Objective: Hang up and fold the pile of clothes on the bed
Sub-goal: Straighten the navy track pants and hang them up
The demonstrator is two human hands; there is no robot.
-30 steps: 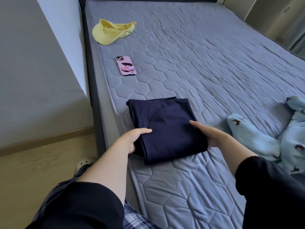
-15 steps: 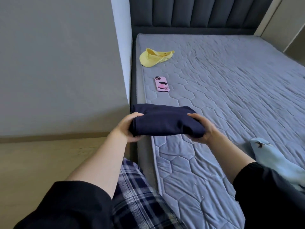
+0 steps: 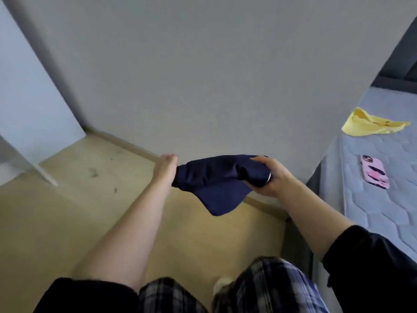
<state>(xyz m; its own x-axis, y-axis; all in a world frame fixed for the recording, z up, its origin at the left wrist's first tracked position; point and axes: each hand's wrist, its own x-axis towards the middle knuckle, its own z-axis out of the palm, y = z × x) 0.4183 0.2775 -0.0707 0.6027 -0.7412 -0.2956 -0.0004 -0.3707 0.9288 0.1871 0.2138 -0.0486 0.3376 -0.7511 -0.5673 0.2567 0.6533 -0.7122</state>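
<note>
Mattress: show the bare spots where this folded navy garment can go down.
Free for the folded navy garment: the quilted strip of mattress below the pink phone, down to the black sleeve; a narrower gap between phone and yellow visor. Crowded only around those two.

The left hand (image 3: 165, 170) is blurred, and the folded navy garment (image 3: 216, 179) covers its fingers, so its grip cannot be read. Fingertips of the right hand (image 3: 270, 177) disappear under the cloth. The bed (image 3: 372, 204) is cut by the right edge. The pattern on the pink phone (image 3: 375, 171) is unclear.
</note>
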